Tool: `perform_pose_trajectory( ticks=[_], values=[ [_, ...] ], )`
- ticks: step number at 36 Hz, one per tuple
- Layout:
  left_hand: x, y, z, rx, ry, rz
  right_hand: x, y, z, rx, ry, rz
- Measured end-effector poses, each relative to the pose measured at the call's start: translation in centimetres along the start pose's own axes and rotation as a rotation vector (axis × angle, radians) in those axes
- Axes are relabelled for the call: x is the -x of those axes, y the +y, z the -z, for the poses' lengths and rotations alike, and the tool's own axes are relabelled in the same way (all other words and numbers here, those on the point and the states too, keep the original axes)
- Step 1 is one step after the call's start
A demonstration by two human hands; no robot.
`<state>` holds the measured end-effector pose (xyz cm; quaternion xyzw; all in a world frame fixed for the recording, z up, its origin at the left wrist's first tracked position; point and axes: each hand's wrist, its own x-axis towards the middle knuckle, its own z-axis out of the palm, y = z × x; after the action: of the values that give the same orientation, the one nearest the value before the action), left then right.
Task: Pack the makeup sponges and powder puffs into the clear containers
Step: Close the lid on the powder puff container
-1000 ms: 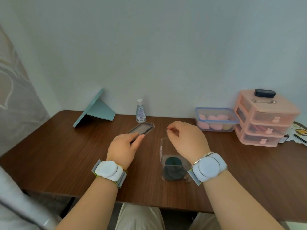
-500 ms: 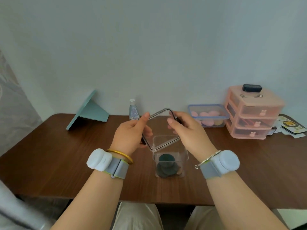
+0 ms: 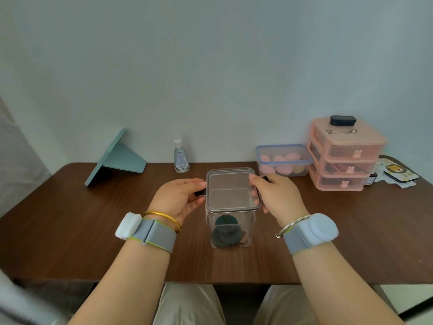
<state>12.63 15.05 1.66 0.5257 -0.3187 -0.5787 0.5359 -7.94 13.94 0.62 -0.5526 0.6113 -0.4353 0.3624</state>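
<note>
A tall clear container (image 3: 230, 228) stands on the table in front of me, with dark green and dark grey powder puffs (image 3: 226, 232) stacked inside. Its clear lid (image 3: 232, 190) lies level on the container's top. My left hand (image 3: 181, 198) grips the lid's left edge at a black latch, and my right hand (image 3: 276, 195) grips its right edge. A second clear container with a blue-rimmed lid (image 3: 284, 160) sits at the back right, holding pink and yellow makeup sponges (image 3: 278, 164).
A pink three-drawer organiser (image 3: 344, 158) with a black item on top stands at the far right, beside a lion-print card (image 3: 399, 172). A small sanitiser bottle (image 3: 181, 157) and a teal stand (image 3: 114, 158) are at the back. The brown table (image 3: 70, 219) fills the view.
My left hand picked up the lid from the table, both hands carried it tilted above the container, and now it lies flat on the container's top.
</note>
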Motion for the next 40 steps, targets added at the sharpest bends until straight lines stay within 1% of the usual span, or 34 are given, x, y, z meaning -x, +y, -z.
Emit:
perform_pose_trajectory(
  ticks=[5, 9, 13, 18, 23, 30, 36, 40],
  values=[
    [-0.3, -0.9, 0.5, -0.053, 0.051, 0.023, 0.2, 0.5, -0.2, 0.217, -0.028, 0.024],
    [-0.5, -1.3, 0.8, -0.089, 0.055, 0.037, 0.4, 0.8, -0.3, 0.269, -0.055, 0.04],
    [-0.6, -1.7, 1.0, -0.132, 0.07, 0.038, 0.3, 1.2, -0.6, 0.307, -0.044, 0.036],
    [-0.9, -2.1, 1.2, -0.157, 0.073, 0.034, 0.3, 1.5, -0.8, 0.332, -0.053, 0.024],
    [-1.0, -2.4, 1.2, -0.251, 0.062, 0.007, 0.5, 1.7, -0.7, 0.336, -0.068, 0.013],
    [-0.8, -2.3, 1.1, -0.173, 0.042, 0.021, 0.4, 1.5, -0.7, 0.308, -0.097, 0.002],
    [-0.6, -2.5, 1.1, -0.165, 0.057, 0.006, 0.5, 1.9, -1.0, 0.224, -0.094, 0.0],
    [-0.7, -2.6, 1.3, -0.187, 0.064, 0.013, 0.5, 2.1, -1.1, 0.21, -0.104, -0.005]
  ],
)
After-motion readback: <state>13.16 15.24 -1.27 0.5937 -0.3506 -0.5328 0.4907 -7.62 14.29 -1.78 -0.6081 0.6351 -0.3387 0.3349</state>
